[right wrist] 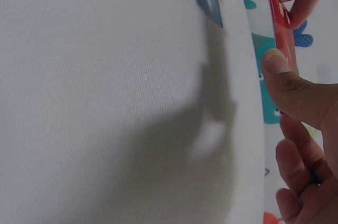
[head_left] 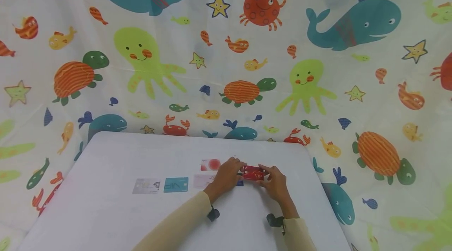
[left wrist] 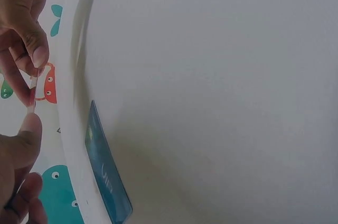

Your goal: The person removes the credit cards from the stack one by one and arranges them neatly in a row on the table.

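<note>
A red card marked "VIP" [head_left: 253, 173] is held upright above the white table, its face toward the head camera. My left hand [head_left: 227, 174] pinches its left edge, and my right hand [head_left: 276, 184] pinches the right edge between thumb and fingers. Seen nearly edge-on, the same card [right wrist: 284, 42] spans both hands in the right wrist view. Partly hidden behind the left hand lies a dark blue card [head_left: 240, 182]. Just left of that hand is a pale pinkish card [head_left: 203, 180], with a white card bearing a red circle [head_left: 210, 164] behind it.
A teal card [head_left: 175, 185] and a silver-grey card [head_left: 146, 186] lie farther left in the front row. The white table [head_left: 106, 219] ends in a rounded far edge. Beyond hangs a curtain [head_left: 212, 74] printed with sea animals.
</note>
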`<state>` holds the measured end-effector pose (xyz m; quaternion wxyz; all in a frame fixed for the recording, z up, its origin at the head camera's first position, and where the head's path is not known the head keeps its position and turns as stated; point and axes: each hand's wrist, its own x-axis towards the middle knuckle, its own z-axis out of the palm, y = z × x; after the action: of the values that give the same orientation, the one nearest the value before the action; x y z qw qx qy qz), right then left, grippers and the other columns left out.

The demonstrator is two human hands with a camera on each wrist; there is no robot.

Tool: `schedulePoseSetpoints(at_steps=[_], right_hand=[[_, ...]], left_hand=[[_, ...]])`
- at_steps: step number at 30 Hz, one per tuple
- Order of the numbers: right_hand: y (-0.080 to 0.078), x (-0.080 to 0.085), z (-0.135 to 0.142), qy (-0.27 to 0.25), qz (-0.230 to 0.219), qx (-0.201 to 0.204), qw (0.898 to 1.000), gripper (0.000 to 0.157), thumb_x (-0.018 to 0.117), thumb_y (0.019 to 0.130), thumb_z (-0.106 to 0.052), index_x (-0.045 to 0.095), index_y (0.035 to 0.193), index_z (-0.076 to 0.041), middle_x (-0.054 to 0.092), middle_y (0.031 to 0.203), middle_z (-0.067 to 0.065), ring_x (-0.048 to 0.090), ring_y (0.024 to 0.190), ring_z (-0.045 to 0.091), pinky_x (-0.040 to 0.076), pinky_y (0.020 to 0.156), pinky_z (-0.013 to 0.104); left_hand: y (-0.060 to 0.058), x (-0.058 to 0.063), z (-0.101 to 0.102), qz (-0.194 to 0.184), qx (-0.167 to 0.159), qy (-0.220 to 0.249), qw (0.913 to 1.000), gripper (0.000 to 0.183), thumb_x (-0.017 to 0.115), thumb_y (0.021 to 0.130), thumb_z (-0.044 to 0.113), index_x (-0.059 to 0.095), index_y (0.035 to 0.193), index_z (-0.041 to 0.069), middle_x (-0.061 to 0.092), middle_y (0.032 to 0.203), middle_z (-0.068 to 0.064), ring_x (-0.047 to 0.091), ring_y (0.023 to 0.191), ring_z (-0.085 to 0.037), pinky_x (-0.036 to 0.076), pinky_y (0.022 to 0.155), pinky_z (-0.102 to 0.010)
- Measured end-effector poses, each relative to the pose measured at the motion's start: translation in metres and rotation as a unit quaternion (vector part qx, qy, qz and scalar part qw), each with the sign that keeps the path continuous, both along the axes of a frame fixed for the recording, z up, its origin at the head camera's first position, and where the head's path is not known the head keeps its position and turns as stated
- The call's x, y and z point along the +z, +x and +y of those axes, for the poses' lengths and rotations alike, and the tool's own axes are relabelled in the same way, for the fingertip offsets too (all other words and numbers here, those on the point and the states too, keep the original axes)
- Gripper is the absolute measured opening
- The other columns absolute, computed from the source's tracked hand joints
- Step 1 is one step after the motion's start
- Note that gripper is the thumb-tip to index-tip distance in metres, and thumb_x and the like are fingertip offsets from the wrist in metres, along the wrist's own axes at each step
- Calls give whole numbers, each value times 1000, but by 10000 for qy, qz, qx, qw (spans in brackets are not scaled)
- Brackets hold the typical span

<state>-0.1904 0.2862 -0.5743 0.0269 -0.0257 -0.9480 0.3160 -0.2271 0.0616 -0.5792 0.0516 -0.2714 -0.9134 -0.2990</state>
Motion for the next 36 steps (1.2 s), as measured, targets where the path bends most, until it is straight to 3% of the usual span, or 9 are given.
schedulePoseSetpoints(at_steps=[11,25,31,36], right_hand=[[1,-4,6,85,-75,-95,9999,66,89,87,-14,65,148,-21,69,111,5,58,95,20,50,83,31],[2,-7,13,309,-216,-193,9991,67,89,88,-16,63,149,-21,69,112,7,57,93,19,48,83,34],[3,-9,16,367,-336,-243,9985,68,89,87,-15,63,149,-20,70,114,7,57,94,20,42,88,44],[6,-11,17,490,-273,-329,9979,68,90,86,-15,63,149,-20,71,114,9,58,92,19,46,86,40]], left_hand=[[0,-5,7,173,120,122,9997,43,87,91,26,73,130,17,76,109,3,67,106,-13,60,97,-28],[-1,-16,18,3,162,24,9999,44,89,89,32,73,127,19,73,104,4,64,98,-10,59,89,-22],[1,-14,21,24,138,-81,9999,43,89,88,35,74,125,19,71,103,4,63,100,-10,59,90,-25],[5,-11,23,82,161,-138,9997,43,90,86,35,75,123,18,70,101,3,62,98,-11,58,87,-25]])
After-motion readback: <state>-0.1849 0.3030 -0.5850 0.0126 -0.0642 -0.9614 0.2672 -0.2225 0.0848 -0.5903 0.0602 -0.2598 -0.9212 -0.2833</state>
